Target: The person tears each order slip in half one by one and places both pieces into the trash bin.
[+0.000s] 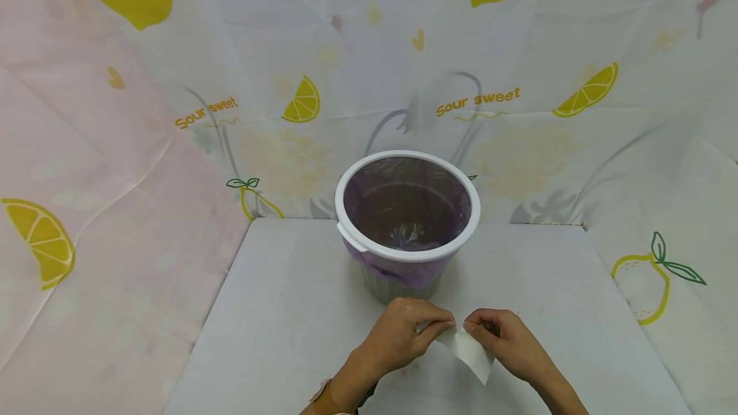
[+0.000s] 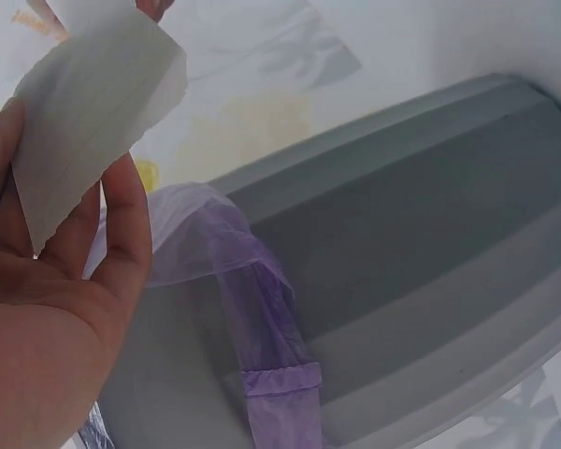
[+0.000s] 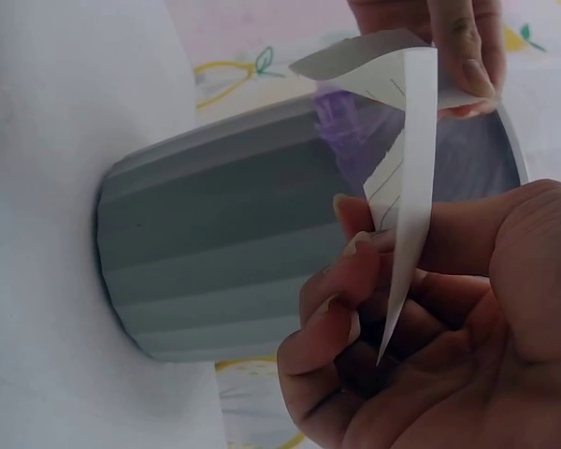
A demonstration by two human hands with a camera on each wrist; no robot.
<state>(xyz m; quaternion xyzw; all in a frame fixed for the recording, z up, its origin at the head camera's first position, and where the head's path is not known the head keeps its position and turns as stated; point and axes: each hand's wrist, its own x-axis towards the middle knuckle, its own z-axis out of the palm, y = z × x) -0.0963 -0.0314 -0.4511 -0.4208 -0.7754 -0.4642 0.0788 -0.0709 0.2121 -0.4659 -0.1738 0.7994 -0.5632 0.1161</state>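
Observation:
In the head view my left hand (image 1: 400, 333) and right hand (image 1: 513, 344) pinch a small piece of white paper (image 1: 474, 354) between them, just in front of a trash bin (image 1: 375, 246). The paper (image 3: 416, 150) looks folded or bent in the right wrist view, with ruled lines on one face. A ragged, torn-looking edge runs along the paper (image 2: 103, 103) in the left wrist view. Whether it is one piece or two is hard to tell. A thin purple trash bag (image 1: 412, 272) lines the bin and hangs over its outside below the white rim.
The bin stands on a white tabletop (image 1: 277, 312), near its back edge. Behind and at both sides hangs a white and pink cloth (image 1: 357, 50) printed with lemons and words. A bracelet or cuff (image 1: 319, 390) shows at the left wrist.

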